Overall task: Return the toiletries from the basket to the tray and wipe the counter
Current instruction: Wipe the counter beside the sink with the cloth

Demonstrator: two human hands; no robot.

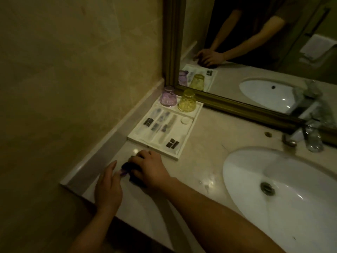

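**Wiping the counter corner beside the refilled tray**

Nearest to me, my two forearms reach over the front edge of a pale marble counter (200, 148). My left hand (107, 187) lies flat with fingers loosely extended, palm down, its fingertips touching something small and purple that I cannot identify in this dim light. Just beside it, my right hand (150, 169) curls over a dark cloth (134, 177), pressing it to the stone, fingers bent around its top.

Just beyond my knuckles sits the white tray (179, 152), pushed near the left wall. Its long compartments hold wrapped toiletries (160, 123), so that part of the job looks done. No basket is in sight. At the tray's far end stand a purple cup (168, 96) and a yellow cup (187, 104), both upside down.

To my right is the white sink (237, 172), with water drops on the counter between it and my hand.

To wipe well, I judge I should keep the cloth flat, sweep toward those drops, and steer clear of nudging the tray.
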